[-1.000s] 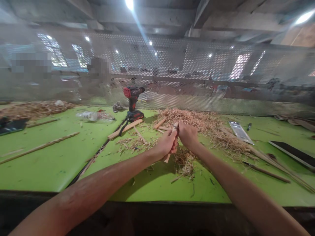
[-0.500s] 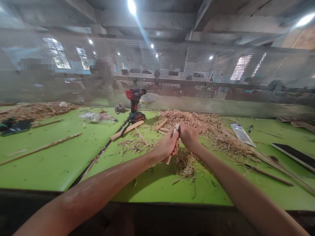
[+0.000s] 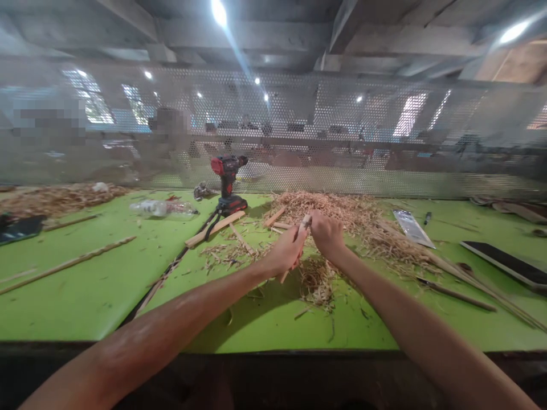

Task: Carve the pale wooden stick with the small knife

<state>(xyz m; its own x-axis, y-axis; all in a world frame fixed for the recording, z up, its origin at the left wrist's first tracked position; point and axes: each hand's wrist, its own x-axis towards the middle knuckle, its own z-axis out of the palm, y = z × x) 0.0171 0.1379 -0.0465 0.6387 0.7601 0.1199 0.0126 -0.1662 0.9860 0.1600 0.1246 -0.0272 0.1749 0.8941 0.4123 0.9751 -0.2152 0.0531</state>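
Observation:
My left hand is wrapped round a short pale wooden strip, whose top end shows above the thumb and whose lower end pokes out below the fist. Right beside it, my right hand is closed, knuckles away from me, against the strip's upper end. Whatever lies inside the right fist is hidden by the fingers. Below both hands is a small heap of curled wood shavings on the green tabletop. A larger shavings pile spreads behind them.
A red and black cordless drill stands behind a flat wooden piece. Leftward lie a clear plastic bottle and a long stick. To the right are a thin-handled tool, a dark tablet-like slab and a packet.
The view has swung slightly right, so the scene sits further left. The strip's lower end now slants further left. Both hands remain together, still closed.

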